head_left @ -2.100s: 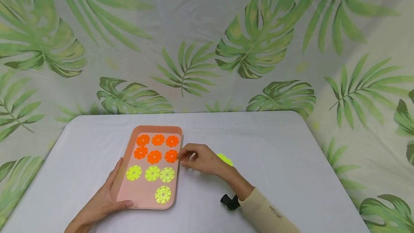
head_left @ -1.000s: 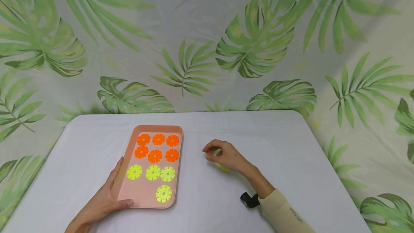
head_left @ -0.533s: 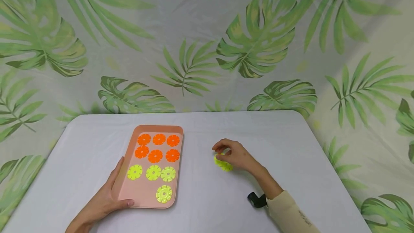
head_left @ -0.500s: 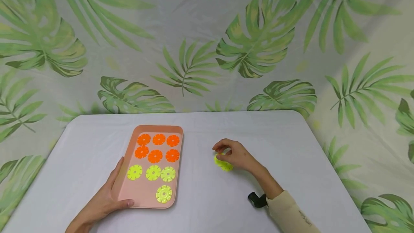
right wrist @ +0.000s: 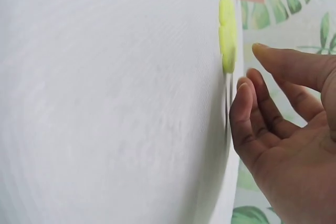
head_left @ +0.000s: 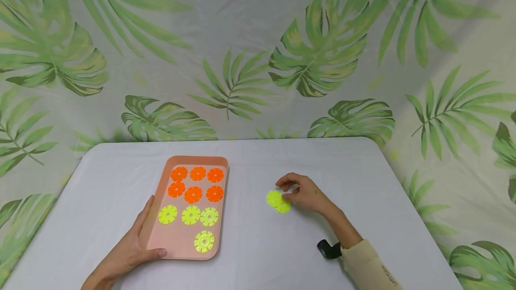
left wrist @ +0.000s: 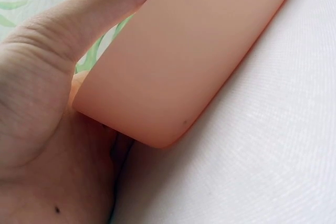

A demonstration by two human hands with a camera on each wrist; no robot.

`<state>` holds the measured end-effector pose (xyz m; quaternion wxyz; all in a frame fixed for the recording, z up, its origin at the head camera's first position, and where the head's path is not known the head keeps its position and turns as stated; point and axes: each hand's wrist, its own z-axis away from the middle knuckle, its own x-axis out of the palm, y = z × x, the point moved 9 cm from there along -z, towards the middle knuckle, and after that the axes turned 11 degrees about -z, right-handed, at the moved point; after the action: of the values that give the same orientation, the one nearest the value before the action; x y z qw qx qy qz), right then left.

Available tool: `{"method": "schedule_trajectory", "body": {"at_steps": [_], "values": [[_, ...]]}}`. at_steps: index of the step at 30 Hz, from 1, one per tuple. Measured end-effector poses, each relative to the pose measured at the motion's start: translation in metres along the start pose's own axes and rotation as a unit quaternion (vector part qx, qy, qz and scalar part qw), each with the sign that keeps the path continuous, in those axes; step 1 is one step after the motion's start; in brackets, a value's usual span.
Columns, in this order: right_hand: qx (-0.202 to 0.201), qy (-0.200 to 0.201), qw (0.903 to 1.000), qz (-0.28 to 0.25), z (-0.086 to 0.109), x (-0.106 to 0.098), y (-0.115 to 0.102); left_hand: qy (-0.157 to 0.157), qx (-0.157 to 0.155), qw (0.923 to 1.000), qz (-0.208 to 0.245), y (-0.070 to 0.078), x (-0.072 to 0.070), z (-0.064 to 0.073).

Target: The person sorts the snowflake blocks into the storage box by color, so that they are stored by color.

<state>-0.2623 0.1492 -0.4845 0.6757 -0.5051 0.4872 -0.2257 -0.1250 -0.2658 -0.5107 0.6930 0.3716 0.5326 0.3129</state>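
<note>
My left hand [head_left: 131, 243] holds the near left corner of a pink tray [head_left: 173, 245], fingers along its left side and thumb at the near rim. In the left wrist view, the tray's outer wall [left wrist: 178, 51] leans against that hand [left wrist: 42, 93]. Inside the tray, several orange notched discs [head_left: 193, 194] form two rows above several yellow-green ones [head_left: 167, 214]. Two more yellow-green notched discs [head_left: 274, 198] overlap on the table. Right beside them is my right hand [head_left: 306, 193], fingers loosely bent. Its thumb and fingertips stand apart with nothing between them in the right wrist view.
A white cloth covers the table [head_left: 250, 245]. Behind it hangs a leaf-patterned curtain [head_left: 242, 35]. A black device [head_left: 328, 249] sits at my right wrist, by the cream sleeve [head_left: 367, 265].
My right hand has moved right from the tray's right rim to the loose yellow-green discs, then slightly farther right, uncovering more of them. The left hand and tray stay nearly still.
</note>
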Motion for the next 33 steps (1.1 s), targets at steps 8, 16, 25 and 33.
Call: {"method": "schedule_trajectory", "body": {"at_steps": [8, 16, 25, 33], "values": [[0.011, 0.006, 0.9999, 0.004, 0.004, -0.008, 0.007, -0.008, -0.033, 0.9994, -0.008, -0.003, 0.000, -0.002], [0.007, -0.015, 0.9998, -0.010, 0.002, -0.003, 0.006, -0.002, -0.011, 0.9999, -0.008, -0.001, -0.001, -0.001], [-0.006, -0.031, 0.9994, 0.016, 0.001, 0.007, 0.001, 0.003, -0.018, 0.9992, -0.035, 0.000, -0.002, -0.002], [0.025, -0.040, 0.9967, 0.067, -0.002, 0.016, -0.001, -0.004, -0.033, 0.9990, -0.028, -0.002, 0.000, -0.004]]}}
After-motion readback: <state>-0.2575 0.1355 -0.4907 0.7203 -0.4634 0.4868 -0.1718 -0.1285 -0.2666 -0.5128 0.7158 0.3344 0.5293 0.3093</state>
